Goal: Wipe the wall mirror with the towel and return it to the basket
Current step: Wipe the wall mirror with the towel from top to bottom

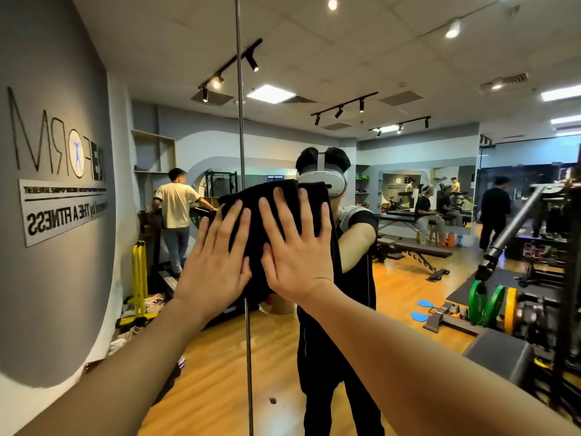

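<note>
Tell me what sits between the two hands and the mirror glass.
The black towel. In the head view the left hand and right hand press flat on it, straight fingers spread, against the wall mirror.

Black towel (276, 221); yellow stands (140, 272); green weight plates (485, 302).

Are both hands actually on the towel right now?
Touching. The head view shows the left hand and right hand pressed flat, fingers spread, on the black towel against the mirror.
</note>
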Motion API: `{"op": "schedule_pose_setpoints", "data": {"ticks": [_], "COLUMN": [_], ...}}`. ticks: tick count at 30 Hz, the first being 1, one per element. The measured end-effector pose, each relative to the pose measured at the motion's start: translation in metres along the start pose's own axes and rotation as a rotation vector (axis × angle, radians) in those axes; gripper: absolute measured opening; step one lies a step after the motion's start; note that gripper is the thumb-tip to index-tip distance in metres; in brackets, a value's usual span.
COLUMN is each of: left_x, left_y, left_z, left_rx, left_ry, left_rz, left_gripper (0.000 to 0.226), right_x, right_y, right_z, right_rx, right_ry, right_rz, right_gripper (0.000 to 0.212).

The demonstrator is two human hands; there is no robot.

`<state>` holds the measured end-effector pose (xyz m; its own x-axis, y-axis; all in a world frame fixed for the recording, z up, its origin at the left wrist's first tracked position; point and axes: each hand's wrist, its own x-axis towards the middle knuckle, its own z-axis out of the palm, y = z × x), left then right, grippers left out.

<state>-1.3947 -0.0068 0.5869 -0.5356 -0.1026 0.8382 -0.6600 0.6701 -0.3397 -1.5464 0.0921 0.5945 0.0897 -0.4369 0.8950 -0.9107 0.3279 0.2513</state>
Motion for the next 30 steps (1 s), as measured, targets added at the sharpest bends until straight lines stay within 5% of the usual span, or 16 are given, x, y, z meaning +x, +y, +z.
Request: {"op": "schedule_pose_setpoints", "data": {"ticks": [7, 18, 30], "left_x": [-0.027, -0.058, -0.047], "left_y": [0.020, 0.051, 0.132], "left_z": [0.013, 0.015, 0.032], "left_rx": [-0.130, -0.265, -0.283], "left_ry": [0.031, -0.135, -0.075], "left_rz": [-0.055, -0.104, -0.050], "left_gripper": [0.075, 0.085, 0.091], "right_x": [-0.026, -0.068, -0.119], "right_y": [-0.007, -0.007, 0.061], "right_z": [0.008, 0.015, 0.006], "right_rx": [0.019, 0.064, -0.056], "right_ry": [-0.046, -0.118, -0.036], "right_rz": [-0.020, -0.022, -0.039], "right_gripper": [0.072, 0.078, 0.076]}}
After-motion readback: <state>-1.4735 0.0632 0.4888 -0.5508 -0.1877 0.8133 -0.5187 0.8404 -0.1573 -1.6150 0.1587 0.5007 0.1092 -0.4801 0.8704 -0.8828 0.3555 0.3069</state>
